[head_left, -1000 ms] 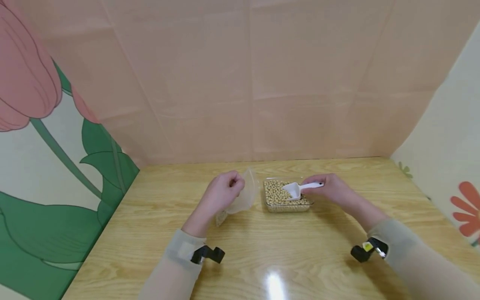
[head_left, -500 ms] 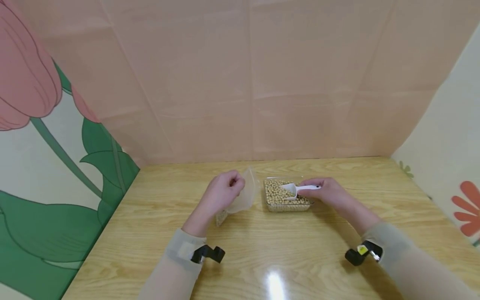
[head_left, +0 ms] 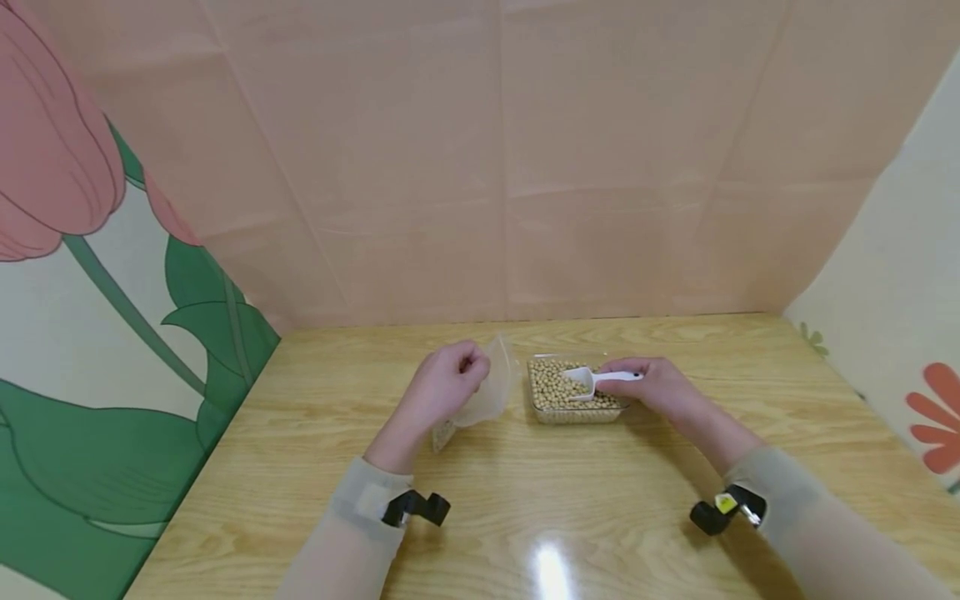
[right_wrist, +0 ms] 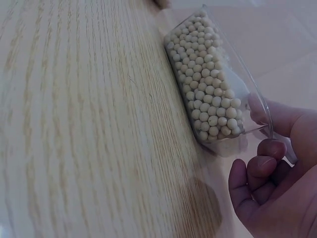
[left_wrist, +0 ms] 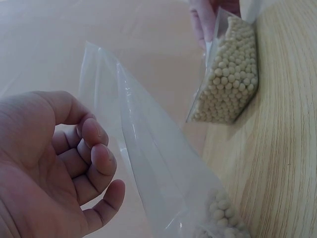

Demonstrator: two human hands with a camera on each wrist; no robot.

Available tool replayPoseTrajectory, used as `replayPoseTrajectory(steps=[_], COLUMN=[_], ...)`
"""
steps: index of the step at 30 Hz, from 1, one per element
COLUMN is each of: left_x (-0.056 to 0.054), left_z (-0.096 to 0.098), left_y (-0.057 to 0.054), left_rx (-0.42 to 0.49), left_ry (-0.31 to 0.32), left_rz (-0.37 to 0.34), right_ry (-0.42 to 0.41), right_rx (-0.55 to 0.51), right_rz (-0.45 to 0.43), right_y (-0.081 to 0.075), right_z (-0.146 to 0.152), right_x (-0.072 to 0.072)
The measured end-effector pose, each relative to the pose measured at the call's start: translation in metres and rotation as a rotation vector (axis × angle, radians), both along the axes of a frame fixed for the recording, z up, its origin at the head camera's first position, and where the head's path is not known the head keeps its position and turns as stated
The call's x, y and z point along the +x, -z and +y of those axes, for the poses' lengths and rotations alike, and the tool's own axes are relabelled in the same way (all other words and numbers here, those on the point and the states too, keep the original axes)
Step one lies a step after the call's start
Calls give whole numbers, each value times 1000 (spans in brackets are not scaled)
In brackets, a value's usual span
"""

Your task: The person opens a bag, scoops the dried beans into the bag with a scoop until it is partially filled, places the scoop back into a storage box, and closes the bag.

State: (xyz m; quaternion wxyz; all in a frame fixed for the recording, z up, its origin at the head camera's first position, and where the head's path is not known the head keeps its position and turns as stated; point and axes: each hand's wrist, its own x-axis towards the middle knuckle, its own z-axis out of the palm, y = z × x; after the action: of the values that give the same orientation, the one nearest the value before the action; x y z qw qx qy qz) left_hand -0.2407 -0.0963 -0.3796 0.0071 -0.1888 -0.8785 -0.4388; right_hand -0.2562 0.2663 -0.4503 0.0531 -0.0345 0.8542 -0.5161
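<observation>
My left hand [head_left: 450, 385] pinches the upper edge of a clear plastic bag [head_left: 491, 390], which stands on the table. A few pale soybeans [left_wrist: 221, 214] lie in the bag's bottom in the left wrist view. To the right is a clear rectangular container [head_left: 576, 416] filled with soybeans [head_left: 547, 385]. My right hand [head_left: 662, 388] grips the handle of a white scoop [head_left: 618, 376] over the container's right side. The scoop's mouth faces left and sits among the beans. In the right wrist view, the container's clear wall [right_wrist: 247, 67] stands in front of part of the scoop.
The wood-grain table [head_left: 480, 517] carries the bag and the container. A pinkish sheet [head_left: 495, 167] hangs behind the table's back edge. Flower-patterned panels [head_left: 112, 400] stand at both sides. Black camera mounts [head_left: 415, 507] sit on both wrists.
My right hand has moved slightly left with the scoop, pushing its mouth a little further into the beans. Over the last half second it stays almost still. The left hand and bag have not moved.
</observation>
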Motion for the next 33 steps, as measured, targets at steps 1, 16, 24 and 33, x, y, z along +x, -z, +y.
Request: replayPoseTrajectory(steps=[1,16,24,33], left_x=[0,0,1,2], left_z=[0,1,2,1], left_y=[0,-1,-1,-1], left_rx=[1,4,-1,1], left_ry=[1,-4,-3,-7], left_rz=[0,-8,-3,-7], right_ry=[1,5,8,31], right_rx=[2,-33,-76,-92], right_rz=[-1,-26,-51,-27], right_y=[0,1,5,9], right_z=[0,3,4,5], right_x=[0,2,4,5])
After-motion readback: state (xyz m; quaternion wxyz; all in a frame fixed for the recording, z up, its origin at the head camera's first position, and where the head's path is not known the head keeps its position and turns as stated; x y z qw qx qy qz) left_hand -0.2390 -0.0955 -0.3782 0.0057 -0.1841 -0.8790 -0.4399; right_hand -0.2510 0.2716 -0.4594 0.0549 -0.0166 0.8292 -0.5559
